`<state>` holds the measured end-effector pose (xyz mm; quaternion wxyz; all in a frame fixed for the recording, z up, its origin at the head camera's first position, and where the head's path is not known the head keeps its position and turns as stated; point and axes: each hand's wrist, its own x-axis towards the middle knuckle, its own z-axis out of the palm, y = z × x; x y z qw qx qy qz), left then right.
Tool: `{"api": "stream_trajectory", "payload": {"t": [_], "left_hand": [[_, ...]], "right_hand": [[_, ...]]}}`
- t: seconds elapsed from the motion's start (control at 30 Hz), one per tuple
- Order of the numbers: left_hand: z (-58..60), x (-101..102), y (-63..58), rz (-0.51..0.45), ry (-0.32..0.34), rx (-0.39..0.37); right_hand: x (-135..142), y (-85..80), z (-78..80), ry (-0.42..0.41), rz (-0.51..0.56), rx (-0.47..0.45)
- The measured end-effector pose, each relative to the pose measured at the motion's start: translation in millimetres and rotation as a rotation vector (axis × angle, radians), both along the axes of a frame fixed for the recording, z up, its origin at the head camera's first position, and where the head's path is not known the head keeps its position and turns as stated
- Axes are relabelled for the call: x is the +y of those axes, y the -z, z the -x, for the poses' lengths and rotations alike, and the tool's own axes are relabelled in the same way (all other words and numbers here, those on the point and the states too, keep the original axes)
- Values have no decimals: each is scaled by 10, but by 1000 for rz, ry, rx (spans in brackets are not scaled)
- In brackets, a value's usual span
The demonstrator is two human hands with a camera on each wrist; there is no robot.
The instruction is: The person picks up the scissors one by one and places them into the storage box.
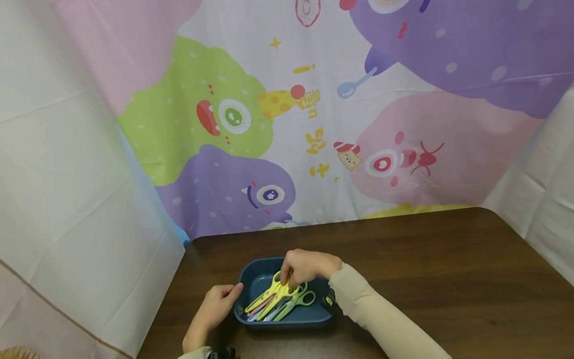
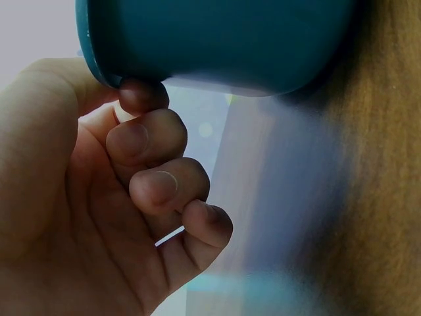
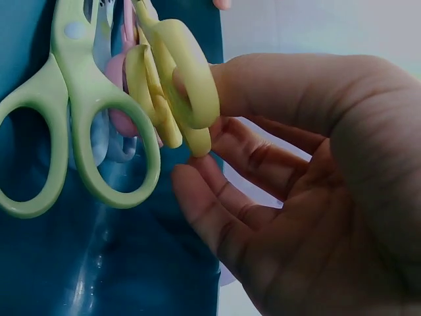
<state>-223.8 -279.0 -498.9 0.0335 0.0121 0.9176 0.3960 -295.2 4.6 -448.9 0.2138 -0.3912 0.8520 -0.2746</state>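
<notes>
A dark blue plastic bin (image 1: pixel 314 314) stands on the table with several small scissors lying side by side inside. At its left end, my left hand (image 1: pixel 217 304) pinches the rim between thumb and index finger, the other fingers curled below. Reaching in from the right, my right hand (image 1: pixel 307 264) grips yellow scissors (image 3: pixel 191 66) at the handle, the thumb through a loop. A second yellow pair lies right against them. Green scissors (image 3: pixel 75 85) lie beside these, while pink scissors (image 3: pixel 117 72) and blue scissors (image 3: pixel 100 135) are partly hidden between.
The brown wooden table (image 1: pixel 448 279) extends right and behind the bin. A cartoon-printed cloth (image 1: pixel 314 189) hangs along the back edge. White cloth (image 1: pixel 89 199) closes off the left side, and more hangs at the right.
</notes>
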Motion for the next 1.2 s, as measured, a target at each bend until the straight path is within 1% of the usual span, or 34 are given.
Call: {"api": "stream_trajectory", "payload": {"t": [0.13,0.47,0.77,0.9,1.07,1.2], "left_hand": [[1,1,3,2,6,9],[8,10,1,8,2,11],[29,45,6,5,12,5],[28,37,-4,11,12,4],[17,8,-9,19,13,-3],[2,-19,-2,20,-3,-14]], "right_hand": [[0,-11,-21,0,3,-5],[33,0,-3,-33,21,10],[107,11,2,-36,91,-22],[158,11,5,-42,138,6],[236,-1,22,-33,209,72],[302,-39,32,-7,223,112]]}}
